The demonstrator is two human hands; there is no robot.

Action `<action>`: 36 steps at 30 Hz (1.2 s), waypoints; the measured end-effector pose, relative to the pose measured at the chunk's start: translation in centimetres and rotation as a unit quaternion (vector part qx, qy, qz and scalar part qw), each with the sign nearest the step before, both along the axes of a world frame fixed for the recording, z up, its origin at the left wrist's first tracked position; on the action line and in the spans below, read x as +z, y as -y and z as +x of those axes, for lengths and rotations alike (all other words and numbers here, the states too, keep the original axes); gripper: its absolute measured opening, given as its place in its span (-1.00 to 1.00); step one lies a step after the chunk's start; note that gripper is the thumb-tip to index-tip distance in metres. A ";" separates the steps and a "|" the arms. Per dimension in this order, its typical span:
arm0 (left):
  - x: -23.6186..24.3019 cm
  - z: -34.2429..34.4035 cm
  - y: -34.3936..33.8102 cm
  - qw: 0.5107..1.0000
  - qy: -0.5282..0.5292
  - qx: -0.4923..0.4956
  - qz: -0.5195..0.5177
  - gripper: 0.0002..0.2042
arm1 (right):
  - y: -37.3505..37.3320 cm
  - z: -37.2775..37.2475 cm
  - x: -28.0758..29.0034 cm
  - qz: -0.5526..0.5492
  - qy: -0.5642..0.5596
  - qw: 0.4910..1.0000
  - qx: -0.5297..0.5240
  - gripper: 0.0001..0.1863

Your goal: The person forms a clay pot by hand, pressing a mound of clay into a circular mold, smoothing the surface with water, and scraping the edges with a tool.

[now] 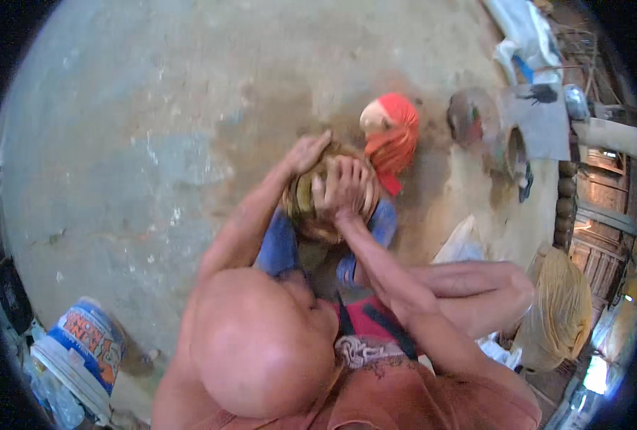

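Head cam: R hand (348, 188), fingers spread, & L hand (310, 152), fingers unclear, should press evenly on that round, yellow-brown, clay-like lump (305, 196).

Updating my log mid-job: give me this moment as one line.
left hand: on round brownish thing | right hand: on same thing | red-orange bundle: ahead, to its right
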State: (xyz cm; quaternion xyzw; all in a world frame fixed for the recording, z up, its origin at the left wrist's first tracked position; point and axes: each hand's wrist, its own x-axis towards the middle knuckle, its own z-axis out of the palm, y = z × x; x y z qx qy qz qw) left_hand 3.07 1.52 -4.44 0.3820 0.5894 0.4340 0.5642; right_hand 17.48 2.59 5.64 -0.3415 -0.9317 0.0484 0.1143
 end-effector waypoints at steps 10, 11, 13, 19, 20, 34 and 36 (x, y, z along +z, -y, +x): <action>1.5 -0.8 -1.4 0.993 -0.015 0.016 0.115 -0.33 | -2.3 -1.8 -3.9 0.000 -0.168 0.986 0.017 -0.54; 0.7 -0.4 0.8 0.995 -0.009 0.015 0.094 -0.33 | 0.1 -1.4 -3.8 0.047 -0.109 0.992 0.034 -0.57; 1.2 -1.7 0.5 0.994 0.058 0.008 0.094 -0.33 | -0.3 -2.5 -2.1 -0.050 -0.053 0.997 0.003 -0.64; 3.2 -1.2 -0.7 0.998 0.007 -0.023 0.065 -0.32 | -2.1 1.5 -3.4 0.020 -0.119 0.988 -0.092 -0.60; 3.1 -1.2 -1.5 0.995 -0.001 0.001 0.096 -0.31 | -2.1 0.3 -3.7 0.054 -0.080 0.993 -0.073 -0.60; 0.6 -1.3 -0.9 0.998 0.026 0.017 0.058 -0.33 | -3.9 -4.3 -3.1 0.048 -0.192 0.974 -0.111 -0.76; -0.5 -1.2 -0.7 0.998 0.024 0.010 0.057 -0.33 | -3.8 -3.2 -3.2 0.013 -0.193 0.973 -0.124 -0.69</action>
